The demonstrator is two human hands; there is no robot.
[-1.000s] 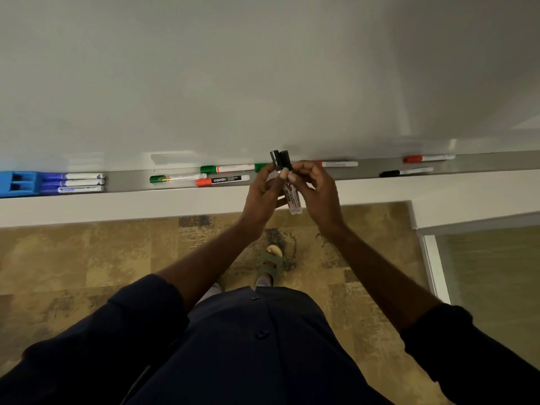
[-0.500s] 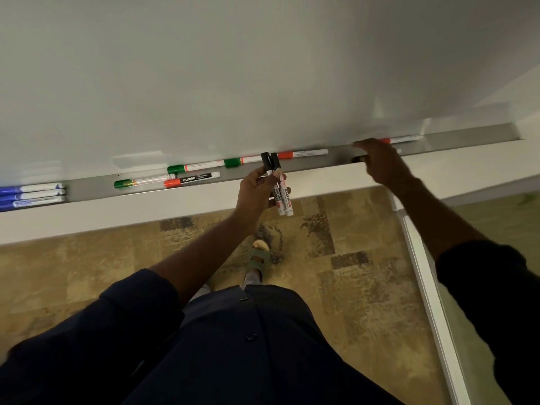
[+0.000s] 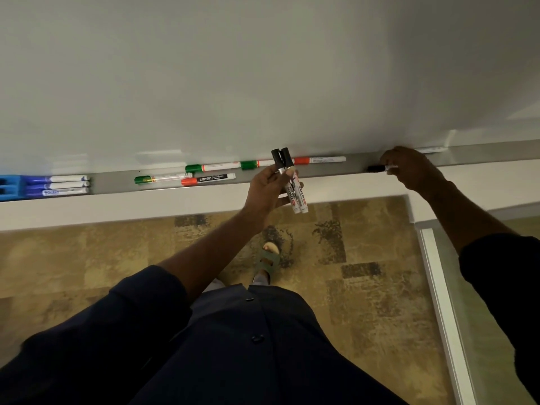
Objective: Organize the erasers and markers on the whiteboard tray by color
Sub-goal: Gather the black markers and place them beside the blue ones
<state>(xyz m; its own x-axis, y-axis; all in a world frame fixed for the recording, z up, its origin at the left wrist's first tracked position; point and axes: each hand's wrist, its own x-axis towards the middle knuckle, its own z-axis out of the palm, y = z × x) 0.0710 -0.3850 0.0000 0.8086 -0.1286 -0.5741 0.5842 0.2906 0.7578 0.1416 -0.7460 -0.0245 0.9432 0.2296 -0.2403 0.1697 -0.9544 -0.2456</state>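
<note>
While the left hand (image 3: 267,188) grips two black markers (image 3: 289,182), the right hand (image 3: 409,168) has reached out and closed its fingers on a third black marker (image 3: 375,168), gathering the blacks together.

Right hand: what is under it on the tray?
A black marker: its cap and a bit of white barrel stick out left of the right hand. The rest, and the grip, are covered.

One head-worn wide-angle view looks steeply down and forward, close to the whiteboard (image 3: 263,68) filling the upper frame, the tray (image 3: 117,184) crossing mid-frame, floor (image 3: 87,258) below.
</note>
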